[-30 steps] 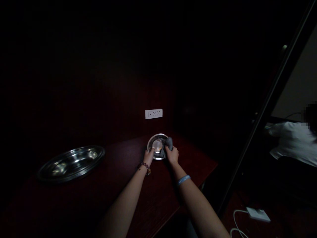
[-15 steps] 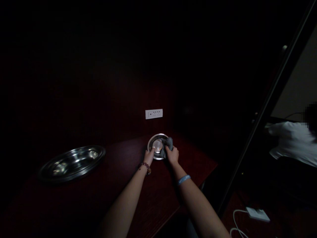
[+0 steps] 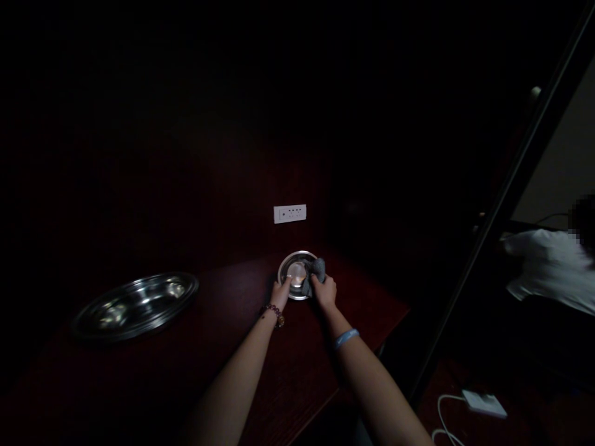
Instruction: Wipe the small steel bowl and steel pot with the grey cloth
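Note:
A small round metal bowl (image 3: 296, 272) is tilted toward me above the dark red table (image 3: 288, 359). My left hand (image 3: 281, 293) grips its near left rim, thumb over the edge and the other fingers hidden beneath. On the right side, my right hand (image 3: 325, 288) is closed on a grey cloth (image 3: 317, 270), which lies against the inside and rim of the bowl. Whether the right fingers also hold the rim is hidden. To the left, a large oval metal tray (image 3: 139, 307) rests on the table, apart from both hands.
A white wall socket (image 3: 290, 214) is on the dark wall behind the bowl. The table's edge runs along the right. Beyond a dark frame, a person in a white shirt (image 3: 548, 263) is at the far right, with a white power strip (image 3: 484, 403) and cable below.
Hardly anything differs. The whole view has shifted very slightly, and both hands keep the same hold on the bowl and cloth.

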The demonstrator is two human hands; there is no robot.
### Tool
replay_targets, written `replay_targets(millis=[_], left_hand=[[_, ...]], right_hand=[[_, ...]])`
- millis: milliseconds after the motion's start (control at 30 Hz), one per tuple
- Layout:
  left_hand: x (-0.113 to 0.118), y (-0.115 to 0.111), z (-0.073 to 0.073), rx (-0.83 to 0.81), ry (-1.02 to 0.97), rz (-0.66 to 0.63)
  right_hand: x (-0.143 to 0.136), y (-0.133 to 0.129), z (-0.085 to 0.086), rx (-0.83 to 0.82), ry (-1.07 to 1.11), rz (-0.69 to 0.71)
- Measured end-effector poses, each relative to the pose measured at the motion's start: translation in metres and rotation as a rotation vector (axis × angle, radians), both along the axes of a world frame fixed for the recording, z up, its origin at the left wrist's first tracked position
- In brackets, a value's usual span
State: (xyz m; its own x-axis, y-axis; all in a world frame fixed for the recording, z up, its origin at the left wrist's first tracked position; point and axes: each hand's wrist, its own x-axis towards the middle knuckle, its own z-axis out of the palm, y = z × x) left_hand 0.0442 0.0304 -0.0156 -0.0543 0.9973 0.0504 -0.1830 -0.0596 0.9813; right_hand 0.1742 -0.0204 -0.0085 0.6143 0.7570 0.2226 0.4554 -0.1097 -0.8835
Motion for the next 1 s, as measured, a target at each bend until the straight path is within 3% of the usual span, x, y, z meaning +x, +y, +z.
replay_targets(millis=[333, 633, 1000], left_hand=[[0.0, 0.004, 0.0, -0.068, 0.036, 0.047], [0.004, 0.008, -0.006, 0.007, 0.039, 0.012], [0.004, 0.001, -0.001, 0.033, 0.056, -0.038]], right_hand=[[0.001, 0.009, -0.01, 0.063, 0.056, 0.096], [0.004, 0.01, -0.012, 0.053, 0.059, 0.055], [0.004, 0.01, -0.015, 0.141, 0.081, 0.023]])
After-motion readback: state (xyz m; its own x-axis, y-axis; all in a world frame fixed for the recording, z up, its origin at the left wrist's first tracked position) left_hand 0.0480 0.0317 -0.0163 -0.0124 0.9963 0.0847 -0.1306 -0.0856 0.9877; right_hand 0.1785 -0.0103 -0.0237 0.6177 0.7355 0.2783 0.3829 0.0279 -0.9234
